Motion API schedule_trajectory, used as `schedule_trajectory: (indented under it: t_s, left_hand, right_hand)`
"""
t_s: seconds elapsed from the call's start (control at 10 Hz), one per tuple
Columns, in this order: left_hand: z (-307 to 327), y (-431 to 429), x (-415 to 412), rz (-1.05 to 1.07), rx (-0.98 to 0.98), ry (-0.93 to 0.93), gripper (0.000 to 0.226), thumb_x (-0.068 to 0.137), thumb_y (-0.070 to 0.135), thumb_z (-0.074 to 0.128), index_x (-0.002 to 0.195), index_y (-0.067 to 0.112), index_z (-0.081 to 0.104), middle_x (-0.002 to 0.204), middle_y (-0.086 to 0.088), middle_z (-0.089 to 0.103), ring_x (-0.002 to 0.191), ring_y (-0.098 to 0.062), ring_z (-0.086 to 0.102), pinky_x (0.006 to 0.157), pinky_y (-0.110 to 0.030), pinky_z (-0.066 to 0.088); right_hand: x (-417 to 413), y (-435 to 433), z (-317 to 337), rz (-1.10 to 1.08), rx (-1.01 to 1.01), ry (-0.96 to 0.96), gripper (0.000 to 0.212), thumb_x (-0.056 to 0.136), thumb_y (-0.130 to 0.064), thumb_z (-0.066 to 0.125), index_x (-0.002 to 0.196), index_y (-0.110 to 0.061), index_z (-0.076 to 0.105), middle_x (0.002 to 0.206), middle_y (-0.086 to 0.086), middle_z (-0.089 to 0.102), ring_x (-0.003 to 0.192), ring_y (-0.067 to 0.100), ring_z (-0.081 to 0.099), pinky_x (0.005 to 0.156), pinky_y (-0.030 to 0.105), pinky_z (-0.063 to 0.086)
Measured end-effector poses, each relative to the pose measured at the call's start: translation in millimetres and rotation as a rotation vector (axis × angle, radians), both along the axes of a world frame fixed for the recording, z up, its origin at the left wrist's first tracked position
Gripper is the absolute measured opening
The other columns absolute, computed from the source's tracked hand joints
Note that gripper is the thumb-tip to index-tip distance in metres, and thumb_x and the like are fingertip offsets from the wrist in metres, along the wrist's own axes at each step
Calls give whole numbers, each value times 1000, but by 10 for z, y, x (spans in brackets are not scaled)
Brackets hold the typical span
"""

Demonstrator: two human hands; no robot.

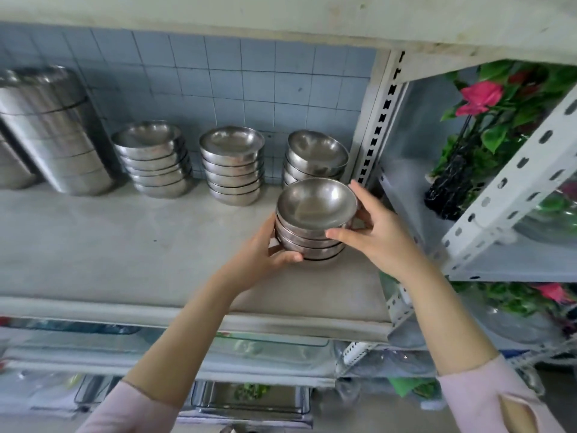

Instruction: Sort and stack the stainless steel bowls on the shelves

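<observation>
grey shelf (pixel 125 245); left hand (pixel 265 248) and right hand (pixel 374 235), each grip curled round the bowl stack (pixel 315 210)

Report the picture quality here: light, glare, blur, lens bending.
Head view: soft, even light with faint shadows; mild glare inside the top of the held stack; the left hand and right hand gripping it look fairly sharp; the tall pots at the left edge and the flowers at the right are smeared; the wide lens tilts the shelf post and bows the shelf edge.

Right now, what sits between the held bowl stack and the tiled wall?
Head view: another bowl stack stands behind the held stack, before the tiled wall.
</observation>
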State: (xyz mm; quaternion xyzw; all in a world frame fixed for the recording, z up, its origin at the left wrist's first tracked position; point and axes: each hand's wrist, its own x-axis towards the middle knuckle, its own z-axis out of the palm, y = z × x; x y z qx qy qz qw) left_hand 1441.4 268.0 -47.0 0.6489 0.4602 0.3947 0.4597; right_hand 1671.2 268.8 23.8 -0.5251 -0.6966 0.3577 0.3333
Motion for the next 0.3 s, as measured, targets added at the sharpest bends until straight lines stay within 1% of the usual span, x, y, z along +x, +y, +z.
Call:
schedule_trajectory:
  t_s: [0.1, 0.2, 0.3]
  left_hand:
    - [16, 86, 3, -3, -10, 6, 75, 83, 13, 75, 144, 17, 34, 136, 2, 54, 127, -7, 51, 99, -24, 48]
    - [1, 136, 8, -12, -12, 37, 69, 84, 6, 73, 140, 22, 34, 134, 2, 53, 119, 4, 52, 92, -16, 47]
    - [64, 174, 9, -42, -39, 36, 78, 83, 7, 75, 145, 17, 30, 136, -2, 52, 126, -7, 50, 102, -26, 47]
  right_hand:
    - [14, 66, -8, 14, -11, 0, 107, 70, -50, 81, 157, -35, 20, 155, -18, 35, 125, -13, 46, 99, 9, 40]
    - [25, 105, -97, 1, -19, 1, 102, 75, -46, 79, 157, -38, 19, 152, -21, 35, 103, -18, 58, 87, 5, 43]
    - [27, 96, -17, 12, -30, 1, 113, 64, -61, 77, 157, -37, 18, 159, -22, 25, 129, -12, 42, 109, 21, 39]
